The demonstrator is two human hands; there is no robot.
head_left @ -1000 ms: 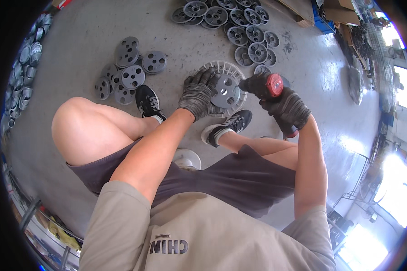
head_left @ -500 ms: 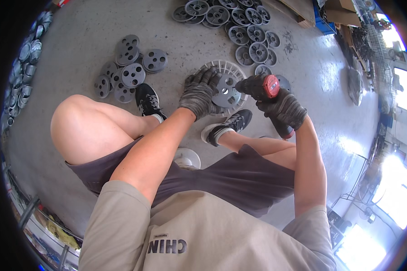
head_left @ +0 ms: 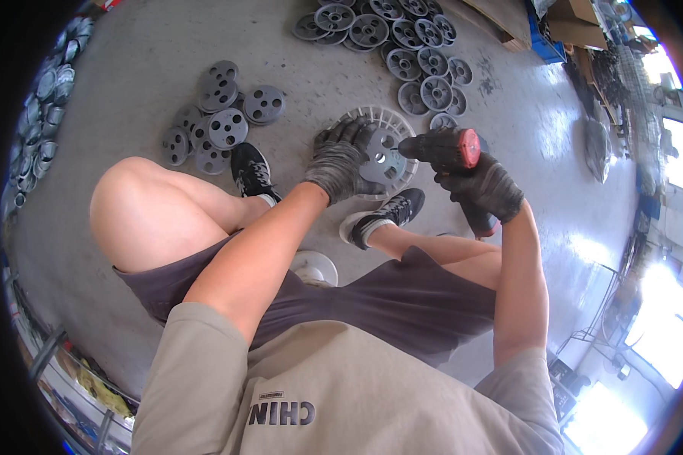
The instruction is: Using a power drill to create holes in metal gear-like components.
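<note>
Squatting over the grey floor [head_left: 129, 45], you have disc piles [head_left: 220, 121] to your left and more discs [head_left: 402, 38] ahead, near enough to reach without standing. Your gloved left hand [head_left: 341, 159] is spread and pressed on the white finned wheel [head_left: 376, 121] between your shoes, likely so it cannot spin. Your right hand [head_left: 482, 186] is closed round the drill [head_left: 444, 148], whose tip meets the grey plate [head_left: 383, 159] on that wheel.
</note>
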